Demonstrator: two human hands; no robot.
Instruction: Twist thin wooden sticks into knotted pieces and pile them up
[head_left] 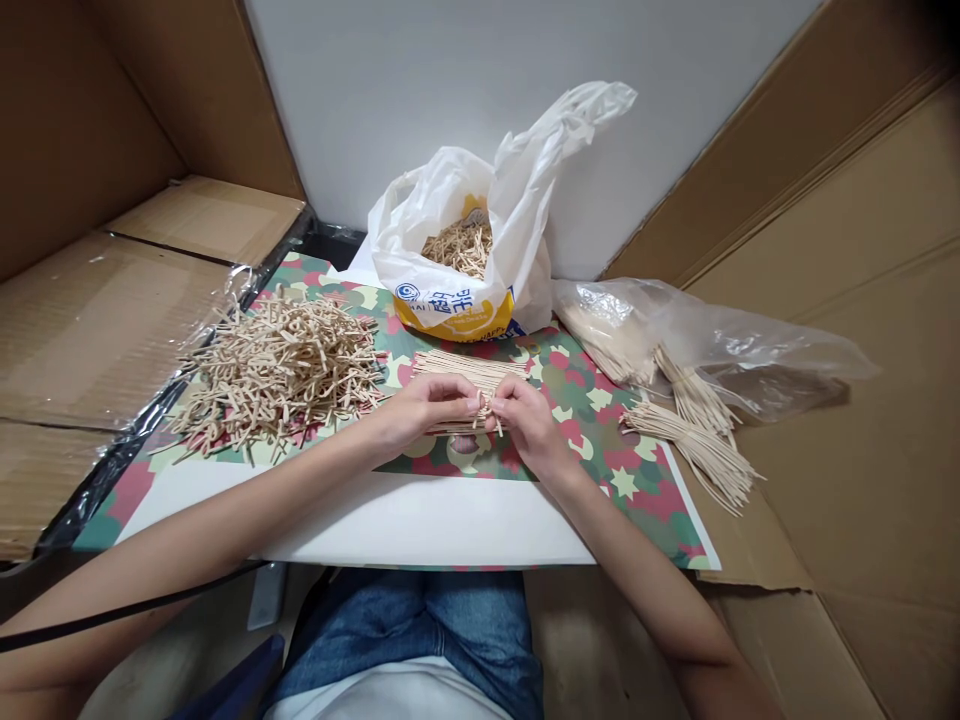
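At the middle of the table, my left hand point(429, 405) and my right hand point(529, 415) meet, thumbs and fingertips pinched together. Between them are a few short pale strips point(487, 408), small and partly covered by the fingers. Just beneath and behind the hands lies a row of long, thin pale sticks point(472, 366), side by side and running left to right. A heap of short, bent pale strips point(289, 365) sits to the left of my left hand.
Behind the hands stands an open white plastic bag point(517, 230) holding brownish short pieces point(465, 245). On the right are a clear plastic bag point(720, 330) and tied bundles of sticks point(697, 450). Cardboard walls point(862, 350) flank the table's camouflage-patterned sheet point(622, 480).
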